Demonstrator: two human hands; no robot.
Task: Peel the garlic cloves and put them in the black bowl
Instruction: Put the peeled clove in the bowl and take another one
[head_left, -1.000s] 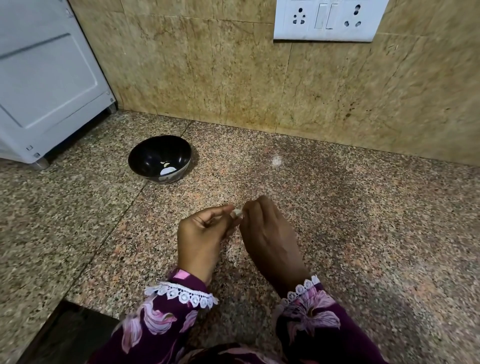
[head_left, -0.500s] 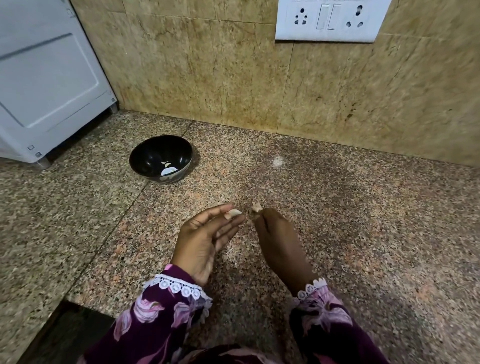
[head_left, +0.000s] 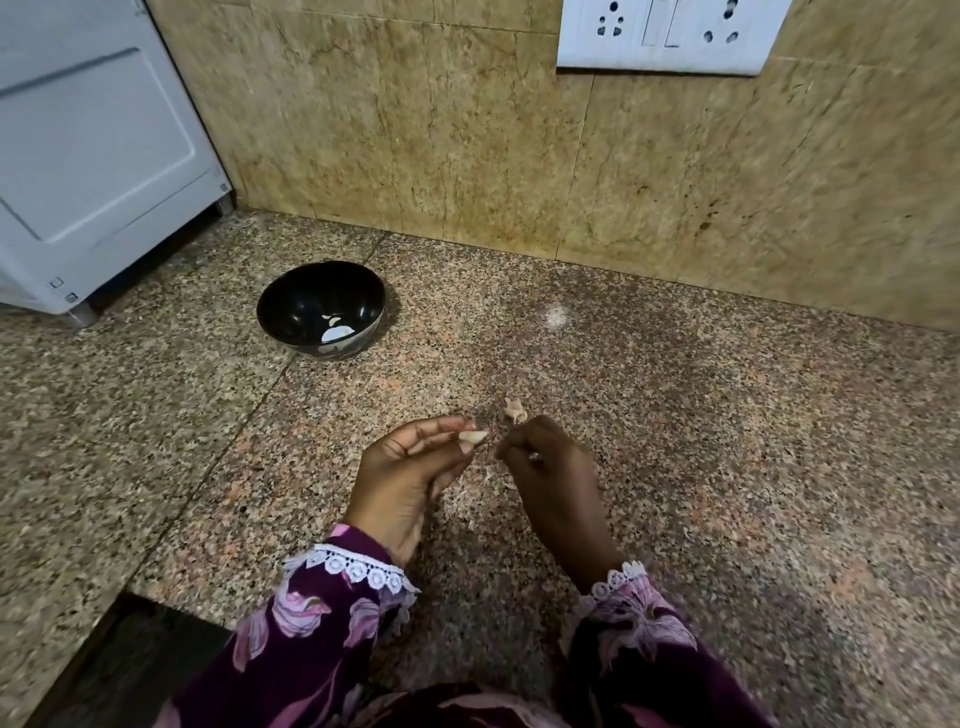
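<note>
My left hand (head_left: 410, 473) pinches a pale garlic clove (head_left: 474, 437) between thumb and fingertips, palm turned up. Just to its right, my right hand (head_left: 550, 467) pinches a scrap of papery garlic skin (head_left: 514, 411) that sticks up above its fingertips. A small gap separates the two hands above the granite counter. The black bowl (head_left: 291, 291) stands on the counter to the far left of the hands, with a few peeled cloves (head_left: 336, 330) lying in its bottom.
A white appliance (head_left: 93, 156) stands at the far left, close behind the bowl. A tiled wall with a white socket plate (head_left: 670, 36) backs the speckled granite counter (head_left: 727, 441). The counter's front edge has a dark cut-out (head_left: 119, 660) at the lower left.
The hands, joined on the clove a second ago, have parted. The right hand has pulled a piece of skin off, and the left hand has kept the clove.
</note>
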